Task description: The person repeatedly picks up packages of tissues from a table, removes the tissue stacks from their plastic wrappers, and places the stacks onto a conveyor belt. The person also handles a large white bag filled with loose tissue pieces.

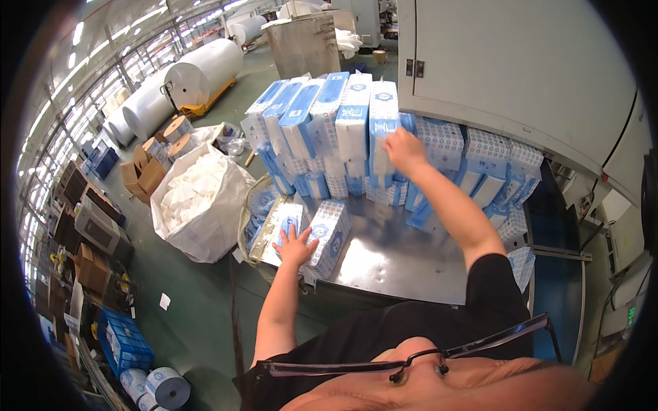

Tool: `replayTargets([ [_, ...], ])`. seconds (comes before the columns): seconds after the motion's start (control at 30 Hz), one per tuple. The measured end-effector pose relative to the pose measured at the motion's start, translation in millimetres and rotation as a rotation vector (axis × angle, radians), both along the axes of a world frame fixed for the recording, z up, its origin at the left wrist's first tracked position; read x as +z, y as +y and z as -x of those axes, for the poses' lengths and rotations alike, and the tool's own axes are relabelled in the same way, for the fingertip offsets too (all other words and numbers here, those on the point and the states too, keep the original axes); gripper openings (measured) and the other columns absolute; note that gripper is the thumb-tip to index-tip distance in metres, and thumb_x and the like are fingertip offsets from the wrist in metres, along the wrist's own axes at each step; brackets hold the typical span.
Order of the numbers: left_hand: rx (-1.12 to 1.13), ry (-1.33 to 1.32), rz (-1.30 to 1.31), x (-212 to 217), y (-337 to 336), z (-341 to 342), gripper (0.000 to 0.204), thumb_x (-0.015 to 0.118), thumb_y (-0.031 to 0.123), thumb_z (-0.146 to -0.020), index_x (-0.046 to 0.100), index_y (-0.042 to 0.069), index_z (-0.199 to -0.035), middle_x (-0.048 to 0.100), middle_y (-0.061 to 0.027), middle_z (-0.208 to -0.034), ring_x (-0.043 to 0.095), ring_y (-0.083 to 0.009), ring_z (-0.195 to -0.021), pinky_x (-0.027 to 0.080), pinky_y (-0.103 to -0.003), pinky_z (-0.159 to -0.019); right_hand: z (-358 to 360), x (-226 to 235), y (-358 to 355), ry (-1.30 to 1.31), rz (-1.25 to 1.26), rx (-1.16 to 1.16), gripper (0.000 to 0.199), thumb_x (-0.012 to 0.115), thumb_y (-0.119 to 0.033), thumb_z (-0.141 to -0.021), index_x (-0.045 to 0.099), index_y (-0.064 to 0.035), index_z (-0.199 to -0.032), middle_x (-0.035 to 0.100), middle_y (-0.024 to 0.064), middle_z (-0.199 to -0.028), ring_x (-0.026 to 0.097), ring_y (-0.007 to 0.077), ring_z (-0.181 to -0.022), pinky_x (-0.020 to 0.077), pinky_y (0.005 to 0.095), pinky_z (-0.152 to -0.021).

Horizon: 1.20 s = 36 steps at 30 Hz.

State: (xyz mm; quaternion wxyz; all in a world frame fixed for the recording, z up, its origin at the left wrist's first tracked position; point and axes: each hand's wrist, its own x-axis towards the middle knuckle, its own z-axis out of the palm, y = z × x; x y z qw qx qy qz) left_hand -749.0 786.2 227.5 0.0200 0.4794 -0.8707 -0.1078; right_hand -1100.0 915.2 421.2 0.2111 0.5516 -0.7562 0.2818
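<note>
Fingers spread, my left hand (pixel 295 246) lies on top of a blue and white tissue pack (pixel 289 214) at the table's left end. A second tissue pack (pixel 331 222) stands right beside it, touching the edge of that hand. Farther back, a row of wrapped tissue packs (pixel 299 113) rests on a lower layer of similar packs. My right hand (pixel 406 149) reaches to the right end of this row, its fingers bent around the near edge of the end tissue pack (pixel 384 109). Its fingertips are partly hidden against the wrapper.
The metal table (pixel 391 264) is in front of me. More packs (pixel 486 154) are piled at its right, below a grey machine cabinet (pixel 514 68). On the left are a white sack (pixel 195 205) of white scraps, cartons (pixel 144 177), large paper rolls (pixel 205 68) and a blue crate (pixel 125 342).
</note>
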Motion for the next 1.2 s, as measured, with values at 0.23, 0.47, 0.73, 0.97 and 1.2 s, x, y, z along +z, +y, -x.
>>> replayTargets([
  [0.23,-0.234,1.1,0.093,-14,50,28,0.039,0.074,0.021,-0.083,0.061,0.001,-0.114,0.063,-0.0149,-0.116,0.054,-0.0347,-0.117,0.038,-0.042,-0.103,-103,-78,205,0.152,0.121,0.314,0.013,0.071,-0.009,-0.073,0.06,-0.0089,-0.079,0.052,0.0084,-0.079,0.054,0.0287,-0.072,0.0443,0.0398,-0.061],
  [0.47,-0.385,0.988,-0.226,-34,68,76,0.077,0.074,0.027,-0.083,0.036,0.0,-0.145,0.032,-0.0257,-0.15,0.03,-0.041,-0.139,0.023,-0.046,-0.115,-84,-204,339,-0.351,-0.408,0.003,0.019,0.06,0.002,-0.073,0.061,-0.0069,-0.089,0.06,0.0113,-0.101,0.058,0.034,-0.097,0.0493,0.0424,-0.082],
  [0.73,-0.351,0.488,-0.924,-72,84,130,0.055,0.05,0.04,-0.098,0.054,-0.004,-0.13,0.064,-0.0275,-0.115,0.061,-0.0363,-0.113,0.045,-0.039,-0.097,-72,-181,266,-0.687,-0.434,-0.179,0.038,0.064,-0.021,-0.078,0.061,-0.0055,-0.112,0.064,0.0153,-0.113,0.058,0.0346,-0.109,0.0469,0.041,-0.093],
  [0.97,-0.487,0.466,-0.606,-79,99,145,0.051,0.044,0.035,-0.099,0.056,-0.007,-0.125,0.066,-0.0256,-0.11,0.061,-0.043,-0.104,0.046,-0.045,-0.093,-59,-220,85,-0.883,-0.787,0.267,0.061,0.07,-0.032,-0.072,0.057,-0.0078,-0.126,0.061,0.019,-0.121,0.057,0.0338,-0.114,0.0456,0.0405,-0.096],
  [1.2,-0.374,0.331,-0.123,-70,107,134,0.052,0.052,0.04,-0.094,0.056,0.005,-0.132,0.055,-0.0196,-0.13,0.051,-0.0353,-0.123,0.042,-0.045,-0.1,4,-219,201,-0.975,-1.206,0.317,0.093,0.078,-0.018,-0.065,0.031,-0.0056,-0.144,0.053,0.0203,-0.132,0.057,0.032,-0.115,0.0511,0.0403,-0.09],
])
